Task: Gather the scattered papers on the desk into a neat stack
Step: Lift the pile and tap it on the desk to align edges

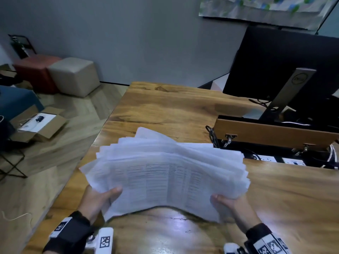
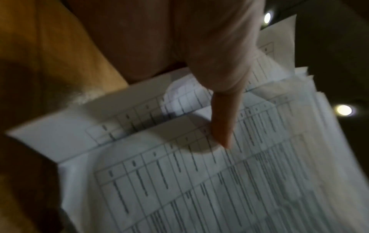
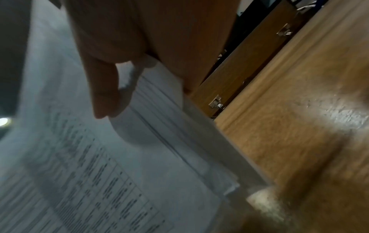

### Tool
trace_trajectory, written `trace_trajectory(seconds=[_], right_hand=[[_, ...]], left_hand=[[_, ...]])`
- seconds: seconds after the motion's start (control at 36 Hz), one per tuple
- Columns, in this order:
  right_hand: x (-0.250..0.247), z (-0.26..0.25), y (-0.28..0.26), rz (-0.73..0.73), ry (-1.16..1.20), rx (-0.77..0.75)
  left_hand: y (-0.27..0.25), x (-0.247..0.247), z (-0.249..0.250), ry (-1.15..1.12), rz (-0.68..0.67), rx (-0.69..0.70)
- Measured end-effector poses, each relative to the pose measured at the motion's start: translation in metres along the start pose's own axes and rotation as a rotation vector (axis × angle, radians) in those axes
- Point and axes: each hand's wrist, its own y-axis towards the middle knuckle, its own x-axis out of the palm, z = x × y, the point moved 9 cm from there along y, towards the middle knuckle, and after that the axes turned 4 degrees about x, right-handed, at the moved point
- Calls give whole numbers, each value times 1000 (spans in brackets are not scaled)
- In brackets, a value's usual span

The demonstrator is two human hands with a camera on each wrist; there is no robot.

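A fanned bundle of white printed papers [image 1: 165, 173] is lifted above the wooden desk [image 1: 165, 107], its far edges splayed and uneven. My left hand [image 1: 100, 200] grips the bundle's near left corner, thumb on top and fingers hidden underneath. My right hand [image 1: 229, 204] grips the near right corner the same way. In the left wrist view my thumb [image 2: 221, 119] presses on the printed tables of the papers [image 2: 199, 181]. The right wrist view shows my thumb [image 3: 105, 94] on the top sheet of the papers [image 3: 99, 173], with the layered edges beside it.
A black monitor [image 1: 286, 70] on a silver stand sits at the back right. In front of it a wooden flap [image 1: 271, 132] stands open over a cable tray with sockets. On the floor to the left are two cube stools [image 1: 73, 76] and an open cardboard box [image 1: 40, 123].
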Motion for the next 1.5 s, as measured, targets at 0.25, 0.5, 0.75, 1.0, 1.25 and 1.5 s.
trace_trajectory(seconds=[0.25, 0.5, 0.75, 1.0, 1.25, 1.5], right_hand=[[1, 3, 0, -7, 19, 0], [-7, -17, -17, 41, 1, -37], [0, -5, -22, -99, -39, 22], [2, -7, -12, 14, -47, -40], [6, -47, -25, 58, -58, -177], [9, -7, -10, -50, -116, -1]], left_hand=[[10, 1, -5, 2, -29, -18], [7, 3, 16, 107, -28, 64], [9, 7, 29, 210, -197, 66], [10, 16, 28, 218, -80, 128], [-1, 36, 62, 118, -22, 169], [4, 21, 35, 162, -46, 108]])
